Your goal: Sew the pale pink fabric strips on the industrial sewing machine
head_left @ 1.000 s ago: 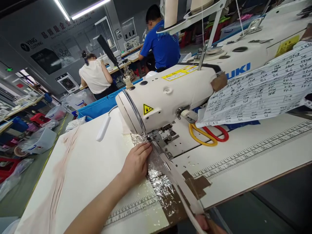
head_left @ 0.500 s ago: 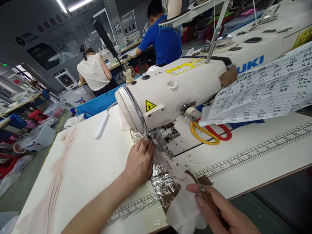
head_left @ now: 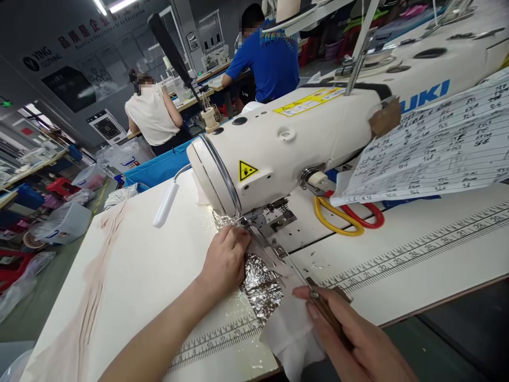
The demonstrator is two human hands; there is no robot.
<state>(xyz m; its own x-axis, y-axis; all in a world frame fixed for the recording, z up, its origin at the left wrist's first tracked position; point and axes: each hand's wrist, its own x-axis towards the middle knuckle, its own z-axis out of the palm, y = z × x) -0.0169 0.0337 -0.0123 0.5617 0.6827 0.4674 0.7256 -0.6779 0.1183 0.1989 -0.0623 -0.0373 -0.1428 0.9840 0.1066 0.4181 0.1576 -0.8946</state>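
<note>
My left hand [head_left: 227, 261] rests beside the needle area of a white sewing machine [head_left: 270, 138], fingers curled down on thin pale fabric [head_left: 292, 334]. Under that hand, shiny crinkled film [head_left: 262, 286] covers part of the bed. In my right hand [head_left: 353, 331] is an awl with a wooden handle [head_left: 328, 315]. Its thin metal shaft points up-left to the small metal guide [head_left: 278, 248] by the needle plate. The pale fabric runs from the needle area past the awl and hangs over the table's front edge. My left fingertips are partly hidden.
Yellow-and-red-handled scissors [head_left: 340, 225] lie under a handwritten paper sheet [head_left: 429, 154] at right. Printed rulers [head_left: 397, 260] mark the tabletop. Sheer pinkish fabric [head_left: 91, 297] lies at left. A small white lamp [head_left: 165, 207] stands by the machine head. Two people sit at machines beyond.
My right hand has moved up and left with the awl, bringing its shaft nearer the guide. The hanging fabric has shifted left. My left hand has barely moved, and the view has shifted slightly.
</note>
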